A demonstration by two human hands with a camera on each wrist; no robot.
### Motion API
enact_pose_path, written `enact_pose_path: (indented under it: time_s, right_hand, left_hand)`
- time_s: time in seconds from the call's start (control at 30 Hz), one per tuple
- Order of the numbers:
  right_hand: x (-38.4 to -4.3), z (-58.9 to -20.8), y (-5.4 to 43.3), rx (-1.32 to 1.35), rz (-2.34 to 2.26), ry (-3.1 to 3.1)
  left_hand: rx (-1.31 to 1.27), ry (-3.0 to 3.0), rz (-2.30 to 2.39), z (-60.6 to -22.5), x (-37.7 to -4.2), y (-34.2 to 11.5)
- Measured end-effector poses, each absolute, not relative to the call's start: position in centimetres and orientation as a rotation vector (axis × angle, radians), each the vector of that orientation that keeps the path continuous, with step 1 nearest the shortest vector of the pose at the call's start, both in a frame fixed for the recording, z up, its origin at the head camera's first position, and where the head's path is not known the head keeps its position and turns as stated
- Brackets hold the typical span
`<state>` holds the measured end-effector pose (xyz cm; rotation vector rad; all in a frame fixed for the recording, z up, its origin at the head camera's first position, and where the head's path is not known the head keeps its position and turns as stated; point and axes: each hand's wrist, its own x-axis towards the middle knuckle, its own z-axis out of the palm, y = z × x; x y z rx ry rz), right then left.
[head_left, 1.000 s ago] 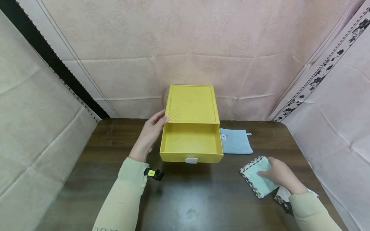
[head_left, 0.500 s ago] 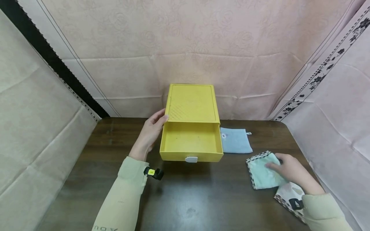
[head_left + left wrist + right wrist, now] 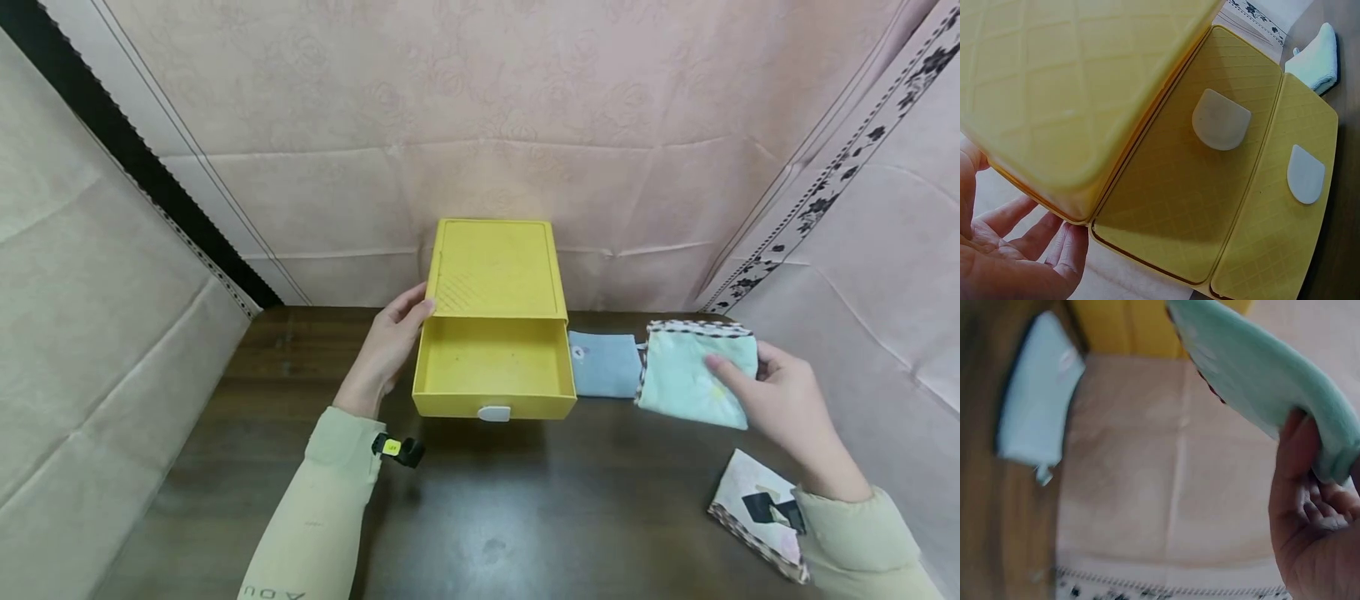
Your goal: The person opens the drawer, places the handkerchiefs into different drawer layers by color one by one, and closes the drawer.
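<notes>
A yellow drawer cabinet stands at the back of the table with its top drawer pulled out; no object shows in it. My left hand rests against the cabinet's left side, thumb near the front edge; in the left wrist view its fingers touch the side. My right hand pinches a folded mint-green towel with a checked border, raised over the table at the right. In the right wrist view the towel hangs between thumb and fingers.
A folded light-blue towel lies right of the cabinet, partly overlapped by the mint one. A white patterned towel with a checked edge lies near the right forearm. Two lower drawers with white handles are closed. Pale cloth hangs behind.
The right hand has lifted the mint-green towel off the white patterned towel and carried it up and away toward the back of the table. The left hand has stayed at the cabinet.
</notes>
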<state>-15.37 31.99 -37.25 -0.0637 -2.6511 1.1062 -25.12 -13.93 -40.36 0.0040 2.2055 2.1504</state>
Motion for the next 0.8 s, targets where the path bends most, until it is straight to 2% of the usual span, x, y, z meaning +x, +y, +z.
enact_pose_path:
  time_s: [0.3, 0.8]
  right_hand:
    - [-16.1, -33.4, 27.9, -0.107, 1.335, -2.443]
    - [-17.8, -31.1, 18.9, 0.239, 1.742, -2.25]
  left_hand:
    - [0.001, 2.196, 2.165, -40.6, -25.2, -13.9]
    - [-0.016, 2.196, 2.183, -40.4, -25.0, -13.6]
